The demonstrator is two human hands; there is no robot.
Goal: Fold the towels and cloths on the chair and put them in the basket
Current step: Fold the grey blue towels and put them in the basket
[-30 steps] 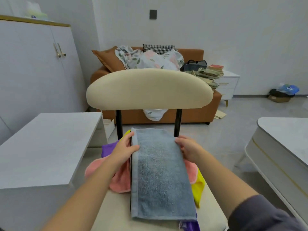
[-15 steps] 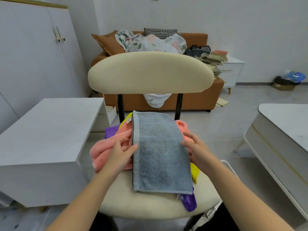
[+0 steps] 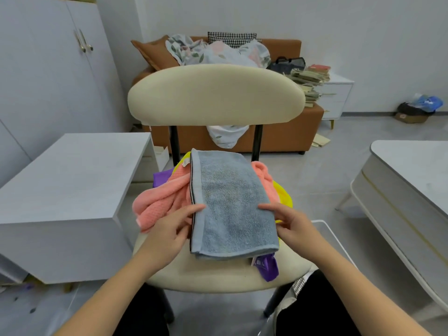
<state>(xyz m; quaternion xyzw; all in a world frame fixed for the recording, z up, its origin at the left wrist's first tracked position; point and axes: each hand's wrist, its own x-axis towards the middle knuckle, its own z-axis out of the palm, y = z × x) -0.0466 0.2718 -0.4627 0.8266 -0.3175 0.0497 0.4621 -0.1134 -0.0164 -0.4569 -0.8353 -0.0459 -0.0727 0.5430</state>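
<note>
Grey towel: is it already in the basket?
No, the grey towel lies atop the coloured cloths on the chair seat.

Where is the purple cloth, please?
Head view: the purple cloth lies under the folded grey-blue terry towel on the cream chair seat, one corner showing near right.

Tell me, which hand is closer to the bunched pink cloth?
Left. The left hand lies against the pink cloth, touching the grey towel at its left edge; the right hand is across the towel, at its right edge.
</note>
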